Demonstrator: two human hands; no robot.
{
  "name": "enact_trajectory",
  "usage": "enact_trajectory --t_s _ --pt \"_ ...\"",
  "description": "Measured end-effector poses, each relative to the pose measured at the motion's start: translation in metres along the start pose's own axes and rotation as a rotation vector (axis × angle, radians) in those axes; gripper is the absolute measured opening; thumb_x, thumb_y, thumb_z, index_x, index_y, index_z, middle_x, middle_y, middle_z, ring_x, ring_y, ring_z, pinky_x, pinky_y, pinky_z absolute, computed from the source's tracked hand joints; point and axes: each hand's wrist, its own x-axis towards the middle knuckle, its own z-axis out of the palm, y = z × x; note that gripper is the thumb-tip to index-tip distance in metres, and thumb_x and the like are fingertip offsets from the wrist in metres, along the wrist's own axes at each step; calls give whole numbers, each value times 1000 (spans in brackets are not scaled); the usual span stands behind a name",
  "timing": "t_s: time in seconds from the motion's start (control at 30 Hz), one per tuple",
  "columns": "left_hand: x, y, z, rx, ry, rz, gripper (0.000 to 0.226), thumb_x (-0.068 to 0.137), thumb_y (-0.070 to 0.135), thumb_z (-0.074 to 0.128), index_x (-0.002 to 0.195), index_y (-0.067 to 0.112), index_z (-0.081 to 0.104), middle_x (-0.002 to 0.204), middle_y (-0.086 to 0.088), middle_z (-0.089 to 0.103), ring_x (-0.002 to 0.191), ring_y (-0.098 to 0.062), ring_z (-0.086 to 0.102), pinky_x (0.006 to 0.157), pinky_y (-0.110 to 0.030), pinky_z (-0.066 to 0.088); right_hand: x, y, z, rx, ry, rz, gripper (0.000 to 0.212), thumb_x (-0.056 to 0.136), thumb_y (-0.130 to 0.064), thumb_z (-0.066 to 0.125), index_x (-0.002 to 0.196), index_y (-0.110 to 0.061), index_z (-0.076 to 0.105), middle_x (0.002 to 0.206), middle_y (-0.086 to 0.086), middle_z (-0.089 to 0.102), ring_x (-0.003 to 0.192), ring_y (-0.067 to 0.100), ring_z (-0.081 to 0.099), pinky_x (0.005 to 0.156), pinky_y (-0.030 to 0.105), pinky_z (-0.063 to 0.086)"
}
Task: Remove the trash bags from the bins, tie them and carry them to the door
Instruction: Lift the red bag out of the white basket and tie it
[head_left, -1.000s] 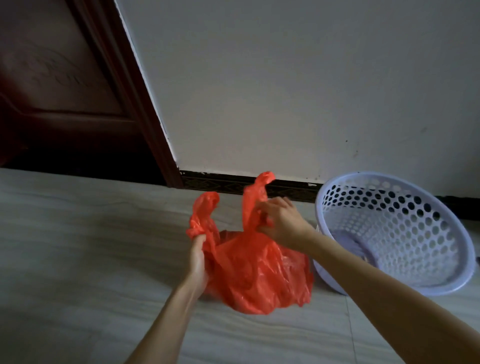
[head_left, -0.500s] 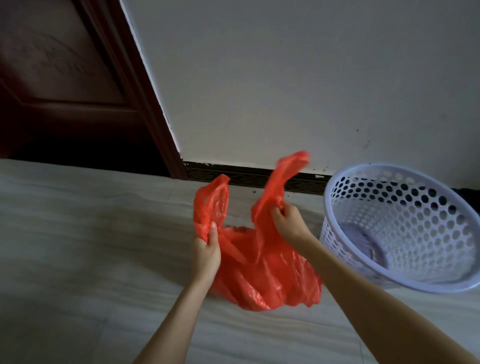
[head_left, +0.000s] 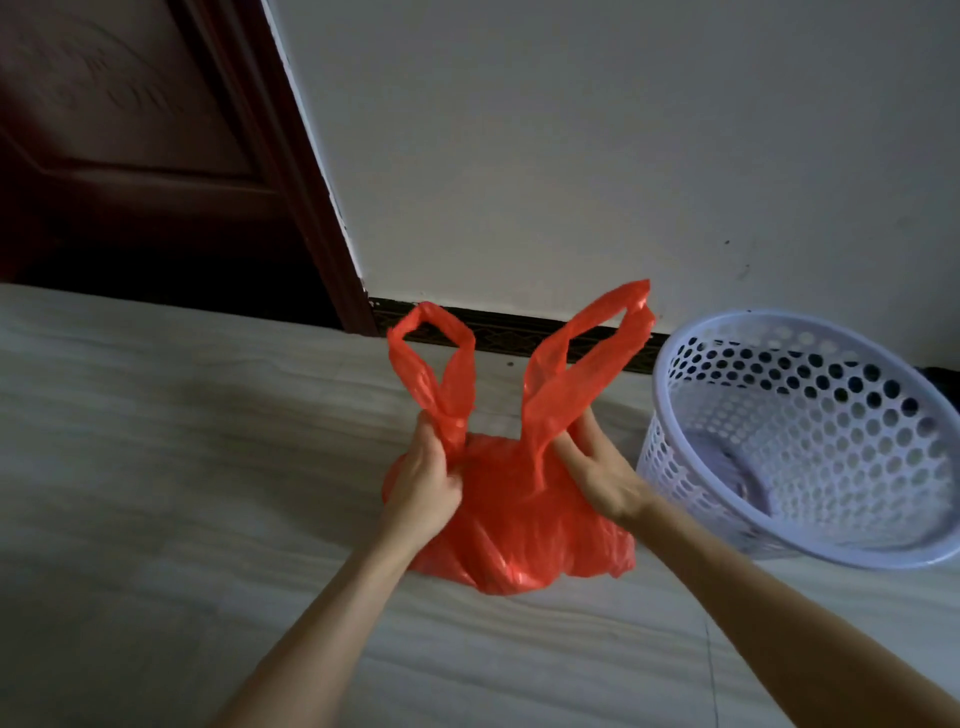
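You are gripping the red trash bag (head_left: 519, 519) on the floor (head_left: 156, 467), left hand (head_left: 423, 480) and right hand (head_left: 602, 475) each clamping one handle, beside the lavender perforated bin (head_left: 810, 436).

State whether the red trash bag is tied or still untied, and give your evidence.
Untied. The red trash bag's two handle loops stand apart, one gripped by the left hand, one by the right hand, with no knot.
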Motion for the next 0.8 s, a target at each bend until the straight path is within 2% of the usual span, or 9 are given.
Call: enact_trajectory --t_s 0.07,0.2,0.27,0.33,0.43,0.53,0.67,0.73,0.8 --pt "2 4 -2 -18 114 -8 53 77 24 51 126 8 37 112 -18 59 104 -32 60 89 -45 48 -8 9 -5 -47 -31 -72 82 84 -56 44 146 -30 -2 132 -39 25 115 -27 30 93 -3 27" --pt "14 10 6 -97 252 -59 27 84 6 58 109 3 48 91 -11 61 86 -27 61 67 -26 42 -18 21 -6 -512 -112 -149 117 56 -85 48 146 -23 7 151 -8 25 141 9 20 116 39 21" --pt "17 13 13 -166 223 -78 24 84 -1 57 106 5 51 83 1 58 81 -20 58 57 -11 39 -12 18 4 -768 -92 -95 126 45 -89 43 144 -17 14 148 1 28 139 18 19 117 42 14" --pt "18 11 18 -276 176 -151 24 86 1 56 108 7 53 84 7 58 79 -14 59 61 -3 41 2 14 17 -734 2 40 110 52 -78 56 137 -12 30 136 7 43 128 25 36 109 40 26" --pt "11 8 12 -667 102 -437 29 85 8 61 113 4 56 82 0 65 74 -13 62 72 -26 50 27 15 29 -329 300 188 38 78 -38 67 99 -8 57 92 9 65 98 29 60 76 35 45" --pt "-2 -5 -1 -886 -129 -471 42 68 12 73 109 3 63 81 -4 74 75 -17 70 85 -37 53 39 23 27 -112 438 265 10 84 -18 60 83 -9 57 67 4 63 78 29 61 62 33 41" --pt "-12 -26 -1 -204 -358 -187 93 41 62 83 121 23 57 116 2 66 112 -15 59 103 -43 43 45 29 22 -30 484 314 23 87 -18 56 104 -2 57 95 20 65 83 31 61 69 36 45" --pt "-12 -29 8 143 -210 -75 96 42 75 68 124 26 54 126 -4 55 120 -22 49 105 -43 37 45 32 25 -45 476 311 27 87 -18 57 108 -2 54 102 21 65 92 34 60 69 32 42" --pt "-9 -22 15 109 0 26 73 54 66 63 110 18 63 112 -8 63 107 -26 58 96 -38 44 44 34 29 -69 461 300 26 86 -15 57 109 -4 54 105 19 65 97 34 60 69 29 40"
